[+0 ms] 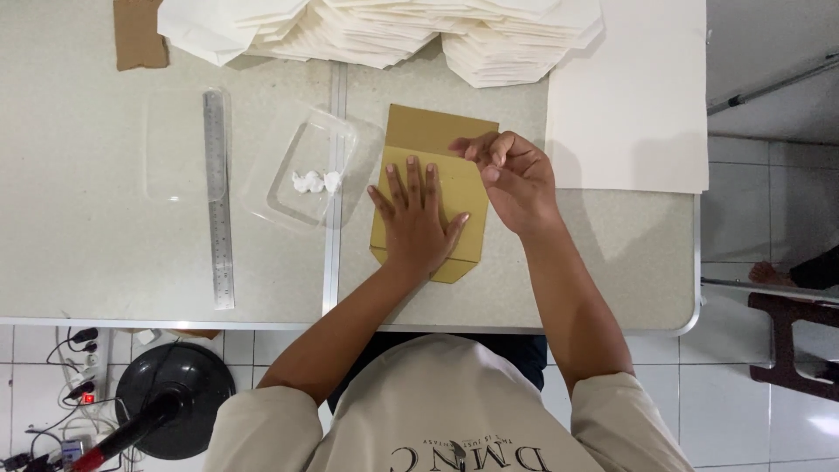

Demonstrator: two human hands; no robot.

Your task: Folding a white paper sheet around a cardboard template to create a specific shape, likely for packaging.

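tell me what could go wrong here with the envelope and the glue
1. The left hand lies flat on the gold envelope while the right hand pinches its upper edge; if the paper slips, the fold may come out crooked.
2. White glue sits in an open clear tray close beside the envelope, so a stray finger could smear it onto the paper.

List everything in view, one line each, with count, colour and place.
envelope: one, mustard yellow, table centre, under both hands
plastic tray: one, clear, left of the envelope, holds white paste
steel ruler: one, silver, left part of table
paper stacks: several, white, far edge
paper sheet: one, white, right side
cardboard scrap: one, brown, far left corner
fan base: one, black, floor below table
left hand: flat on the envelope
right hand: pinching at the flap edge
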